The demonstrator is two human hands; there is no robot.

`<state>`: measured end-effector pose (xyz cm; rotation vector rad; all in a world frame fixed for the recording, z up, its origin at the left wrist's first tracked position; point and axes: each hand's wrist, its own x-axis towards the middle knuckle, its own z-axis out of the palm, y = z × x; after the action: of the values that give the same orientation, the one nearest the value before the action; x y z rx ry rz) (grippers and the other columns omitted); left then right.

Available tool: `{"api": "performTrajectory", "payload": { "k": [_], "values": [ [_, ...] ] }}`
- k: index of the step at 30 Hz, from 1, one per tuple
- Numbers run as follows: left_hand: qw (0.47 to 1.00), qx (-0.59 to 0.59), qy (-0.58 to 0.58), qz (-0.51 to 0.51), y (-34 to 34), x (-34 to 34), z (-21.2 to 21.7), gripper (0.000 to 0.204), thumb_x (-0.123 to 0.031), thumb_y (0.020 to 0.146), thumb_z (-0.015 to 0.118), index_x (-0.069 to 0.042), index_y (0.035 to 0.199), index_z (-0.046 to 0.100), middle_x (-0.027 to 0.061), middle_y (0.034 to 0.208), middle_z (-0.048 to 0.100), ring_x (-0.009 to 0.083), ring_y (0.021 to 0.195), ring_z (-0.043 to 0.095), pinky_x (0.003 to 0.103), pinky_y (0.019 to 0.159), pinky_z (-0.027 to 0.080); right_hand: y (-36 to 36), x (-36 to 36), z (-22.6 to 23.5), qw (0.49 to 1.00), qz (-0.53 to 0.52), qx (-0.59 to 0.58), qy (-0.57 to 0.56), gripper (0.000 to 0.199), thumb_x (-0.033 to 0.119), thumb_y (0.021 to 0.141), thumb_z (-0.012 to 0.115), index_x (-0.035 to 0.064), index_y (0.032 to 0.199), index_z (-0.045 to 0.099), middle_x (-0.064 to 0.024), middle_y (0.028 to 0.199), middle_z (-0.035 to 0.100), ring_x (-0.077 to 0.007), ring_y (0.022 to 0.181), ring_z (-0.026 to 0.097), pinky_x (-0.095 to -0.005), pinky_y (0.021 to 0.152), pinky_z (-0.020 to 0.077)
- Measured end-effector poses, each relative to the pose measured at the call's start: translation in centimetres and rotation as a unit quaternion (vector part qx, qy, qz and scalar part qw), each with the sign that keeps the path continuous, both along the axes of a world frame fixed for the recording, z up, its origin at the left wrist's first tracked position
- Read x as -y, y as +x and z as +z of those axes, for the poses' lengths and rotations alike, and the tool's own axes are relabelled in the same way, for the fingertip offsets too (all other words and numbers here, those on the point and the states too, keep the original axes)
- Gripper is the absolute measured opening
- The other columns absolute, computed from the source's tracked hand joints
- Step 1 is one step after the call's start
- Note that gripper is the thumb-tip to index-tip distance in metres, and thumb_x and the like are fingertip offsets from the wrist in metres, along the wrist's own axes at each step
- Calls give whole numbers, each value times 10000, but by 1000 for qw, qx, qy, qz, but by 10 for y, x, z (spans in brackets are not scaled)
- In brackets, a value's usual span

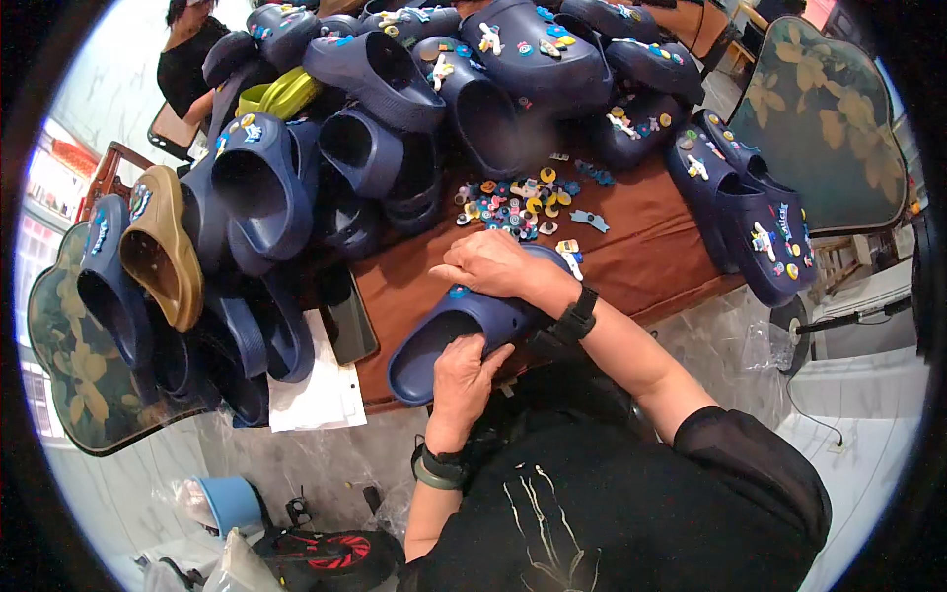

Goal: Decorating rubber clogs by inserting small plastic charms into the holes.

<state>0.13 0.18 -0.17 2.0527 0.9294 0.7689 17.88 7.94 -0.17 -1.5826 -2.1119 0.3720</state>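
A navy blue foam clog lies tilted at the table's near edge, its heel toward me. My left hand grips its side, the fingers reaching into the foot opening and the thumb outside. Across the clog's upper rests my right hand, closed on it with the fingers curled; what lies beneath them is hidden. A small blue charm shows beside the right hand, and a white and yellow charm sits near the toe. Just beyond, a pile of small colourful charms is heaped on the table.
Many navy clogs are stacked at the back and left, with a brown clog and a lime one among them. A decorated pair stands right. A dark phone and white paper lie left. Another person is at far left.
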Motion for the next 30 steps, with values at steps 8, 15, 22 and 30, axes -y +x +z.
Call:
{"api": "performTrajectory", "payload": {
  "k": [8, 15, 22, 30],
  "values": [
    [1000, -27, 10, -4, -1, 2, 5, 351, -195, 830, 735, 3, 712, 469, 195, 690, 511, 398, 691, 524, 454, 616, 416, -3, 1, 5, 1000, -9, -19, 8, 537, 438, 947, 550, 37, 608, 658, -186, 635, 632, -379, 645, 634, -485, 626, 496],
    [1000, -21, 9, -12, -2, 1, 5, 339, -186, 830, 731, 7, 714, 477, 196, 706, 530, 398, 704, 533, 446, 622, 423, -5, 4, 4, 996, -38, -31, 80, 529, 395, 954, 564, 24, 588, 654, -192, 608, 624, -379, 593, 628, -471, 580, 497],
    [1000, -20, -4, -8, 0, -1, 3, 378, -210, 831, 733, 8, 704, 451, 192, 683, 489, 392, 676, 499, 448, 602, 400, -3, 2, -2, 988, -120, -11, 95, 530, 417, 968, 521, 56, 620, 691, -182, 630, 649, -367, 606, 657, -463, 574, 527],
    [1000, 7, -22, -6, -2, -1, -4, 391, -231, 835, 733, 7, 713, 448, 197, 682, 472, 385, 664, 490, 443, 597, 396, 4, 0, -2, 997, -67, -37, 2, 435, 440, 985, 455, 94, 938, 714, -164, 793, 678, -364, 739, 663, -477, 642, 524]
  ]
}}
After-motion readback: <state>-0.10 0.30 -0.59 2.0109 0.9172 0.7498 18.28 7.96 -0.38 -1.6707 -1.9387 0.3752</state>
